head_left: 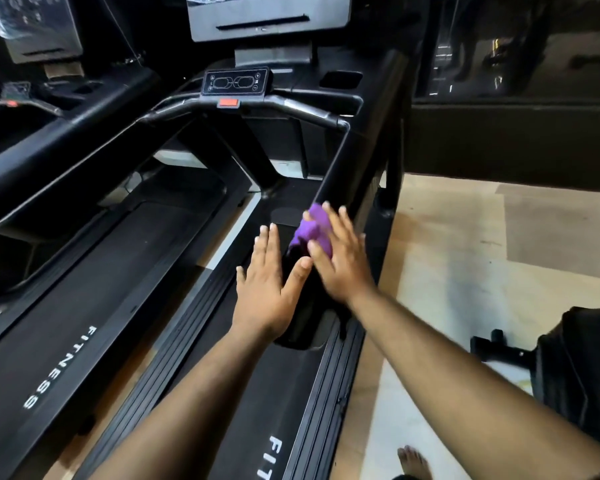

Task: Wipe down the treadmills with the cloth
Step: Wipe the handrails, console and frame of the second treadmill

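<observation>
Head view, looking down along 2 treadmills side by side. Nearer treadmill (291, 403) running from 6 o'clock up to 12 o'clock, with 1 control panel (235, 82), 1 red stop button (228, 103) just below it, 1 curved front handlebar (250, 107) and 1 grey screen (269, 15) at 12 o'clock. Second treadmill (49, 341) at 9 o'clock, white "FITNESS" lettering on its side strip; the same lettering, cut off, on the nearer one at 6 o'clock.

2 bare hands near centre, 1 purple cloth (310, 230) between them and slightly toward 12 o'clock. Cloth bunched on the lower part of the right side rail (347, 161), a dark bar sloping from 1 o'clock down to the middle. Right hand (338, 261) laid over the cloth, fingers (331, 220) straight and slightly spread, pressing the cloth against the rail; hand somewhat blurred. Left hand (269, 289) just beside it at its 9 o'clock, palm down, fingers straight and close together, thumb stretched toward the right hand and nearly touching it; holding nothing, and cannot tell whether resting on the rail end or hovering above it.

Pale floor (447, 258) at 3 o'clock. 1 bare foot (413, 460) at 5 o'clock on that floor. 1 dark piece of equipment (582, 368) at 4 o'clock, kind unclear.
</observation>
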Motion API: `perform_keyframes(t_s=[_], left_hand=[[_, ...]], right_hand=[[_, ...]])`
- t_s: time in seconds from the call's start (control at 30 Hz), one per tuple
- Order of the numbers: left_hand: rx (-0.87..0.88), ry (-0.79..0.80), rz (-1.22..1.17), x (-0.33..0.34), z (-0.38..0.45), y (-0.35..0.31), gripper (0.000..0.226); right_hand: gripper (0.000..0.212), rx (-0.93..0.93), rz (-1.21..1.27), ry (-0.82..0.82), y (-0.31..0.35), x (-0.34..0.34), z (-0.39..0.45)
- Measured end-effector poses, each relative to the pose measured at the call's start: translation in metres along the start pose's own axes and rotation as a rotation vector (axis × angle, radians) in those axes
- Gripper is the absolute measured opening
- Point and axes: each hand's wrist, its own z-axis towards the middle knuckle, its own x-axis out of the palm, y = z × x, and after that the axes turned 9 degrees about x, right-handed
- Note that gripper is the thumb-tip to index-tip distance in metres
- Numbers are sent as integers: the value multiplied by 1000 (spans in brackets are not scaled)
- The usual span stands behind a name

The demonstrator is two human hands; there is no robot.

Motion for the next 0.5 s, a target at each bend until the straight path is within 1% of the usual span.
perform_keyframes(t_s=[0.07,0.1,0.13,0.17,0.23,0.27,0.33,0.37,0.4,0.43,0.5], left_hand=[[-26,32,53,-1,1,-4,114],[-40,45,76,-1,0,-5,114],[-53,55,98,-1,-1,-6,113],[-63,60,121,-1,-2,-5,112],[-66,79,167,-1,-4,-5,116],[-65,94,185,-2,-2,-6,119],[-60,122,184,-7,5,-9,119],[-56,124,173,-8,14,-13,116],[-49,116,166,-9,23,-17,111],[-41,113,170,-7,34,-21,107],[-24,143,217,-3,51,-26,106]], right_hand=[[60,132,-30,15,4,-15,44],[61,194,-38,17,7,-17,54],[61,216,-54,8,11,-14,55],[61,187,-70,-21,13,-9,48],[63,62,-58,-58,11,4,7],[63,-12,-36,-34,6,11,-17],[63,-119,9,73,0,18,-55],[64,-137,27,121,-3,16,-54],[64,-151,29,132,-4,13,-41],[63,-145,18,104,-8,10,-21],[59,-72,10,8,-15,5,25]])
